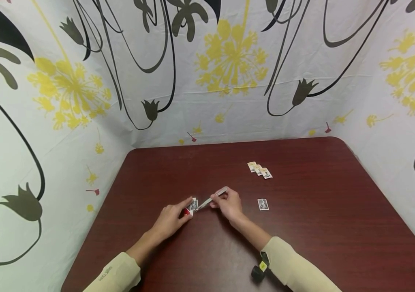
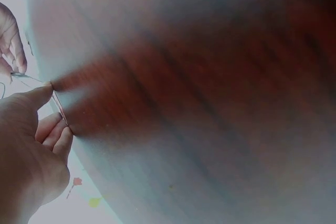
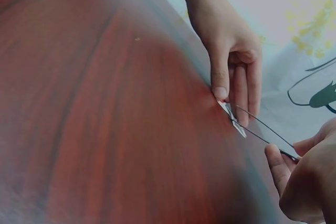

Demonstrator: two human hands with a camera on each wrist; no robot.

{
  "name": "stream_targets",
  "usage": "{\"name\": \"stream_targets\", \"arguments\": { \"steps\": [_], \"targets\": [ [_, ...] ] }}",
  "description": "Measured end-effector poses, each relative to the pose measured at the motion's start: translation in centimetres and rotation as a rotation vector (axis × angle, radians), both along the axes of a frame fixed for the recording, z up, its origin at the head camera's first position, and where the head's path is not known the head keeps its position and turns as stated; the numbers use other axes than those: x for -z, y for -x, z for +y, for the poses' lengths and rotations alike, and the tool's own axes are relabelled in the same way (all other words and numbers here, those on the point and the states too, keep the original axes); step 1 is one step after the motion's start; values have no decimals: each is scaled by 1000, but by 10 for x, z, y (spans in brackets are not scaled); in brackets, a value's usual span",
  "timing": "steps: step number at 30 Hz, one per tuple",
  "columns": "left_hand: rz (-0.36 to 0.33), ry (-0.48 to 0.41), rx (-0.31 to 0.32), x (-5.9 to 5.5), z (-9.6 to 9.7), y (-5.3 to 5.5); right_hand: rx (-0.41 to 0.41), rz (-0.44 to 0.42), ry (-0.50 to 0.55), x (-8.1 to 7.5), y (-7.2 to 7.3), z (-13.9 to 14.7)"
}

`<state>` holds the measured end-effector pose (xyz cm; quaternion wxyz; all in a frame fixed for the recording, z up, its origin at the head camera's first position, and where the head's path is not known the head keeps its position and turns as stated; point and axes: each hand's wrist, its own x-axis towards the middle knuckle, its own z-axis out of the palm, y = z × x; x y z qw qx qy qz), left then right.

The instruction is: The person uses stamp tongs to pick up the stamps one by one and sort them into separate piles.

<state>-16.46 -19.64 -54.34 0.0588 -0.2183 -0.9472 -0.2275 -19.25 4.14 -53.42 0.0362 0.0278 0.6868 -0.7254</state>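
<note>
In the head view my left hand [image 1: 170,219] holds small stamps [image 1: 194,205] between thumb and forefinger, low over the table; one has a dark picture and white border, and a red patch shows beside the thumb. From the left wrist view they appear edge-on as a thin strip [image 2: 60,107]. My right hand [image 1: 229,204] pinches metal tweezers [image 1: 212,197], which point down-left with their tips at the stamps' right edge. The right wrist view shows the tweezers' arms [image 3: 265,124] spread apart, one of them crossing the stamps. Fingers partly hide the stamps.
Another dark stamp [image 1: 263,204] lies on the brown table [image 1: 320,227], right of my right hand. Farther back, several pale yellowish stamps [image 1: 259,170] overlap in a slanting row. A flower-patterned white cloth [image 1: 193,81] hangs behind the table and along its sides.
</note>
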Motion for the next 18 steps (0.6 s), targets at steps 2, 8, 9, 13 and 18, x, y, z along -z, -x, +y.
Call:
{"name": "stream_targets", "arguments": {
  "steps": [2,8,9,13,18],
  "targets": [
    [5,1,1,0,0,0,0,-7,5,1,-2,-1],
    [4,2,2,-1,0,1,31,39,-5,2,-9,-4],
    [2,2,2,-1,0,0,38,47,-8,2,-9,-4],
    [-3,2,2,-1,0,0,52,71,9,3,-12,-5],
    [4,6,4,0,0,0,75,82,28,4,-14,-5]
  ]
}}
